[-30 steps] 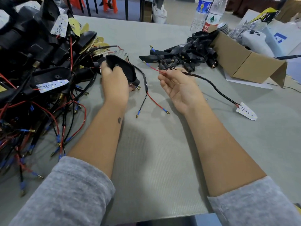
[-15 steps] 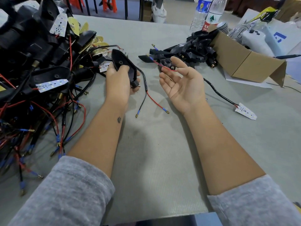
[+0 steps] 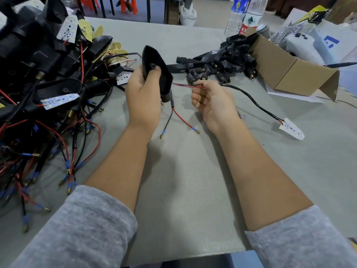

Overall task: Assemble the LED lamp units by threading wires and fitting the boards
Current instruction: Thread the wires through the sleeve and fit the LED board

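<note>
The left hand [image 3: 144, 97] grips a black housing [image 3: 157, 71]. The right hand [image 3: 214, 102] pinches a wire [image 3: 249, 97]. The bottle [image 3: 251, 16] label's writing is unreadable.

The bench [image 3: 193, 190] is a pale grey-green with a faint ribbed pattern, and both sleeves [image 3: 77, 229] at the bottom of the frame are soft heathered grey. The lamp housing [image 3: 156, 70] near the upper middle is plain matte black, with a black lead and a red lead [image 3: 183, 120] hanging under it that end in blue sleeves and brass tips, and the LED board [image 3: 291, 129] at the right is white with small dark dots. Same black, red and blue all over the pile [image 3: 38, 93] on the left, plus some yellow pieces, while the cardboard box [image 3: 286, 74] upper right is plain brown and the bottle [image 3: 251, 20] behind it has a red and white label with a green tree mark.
</note>
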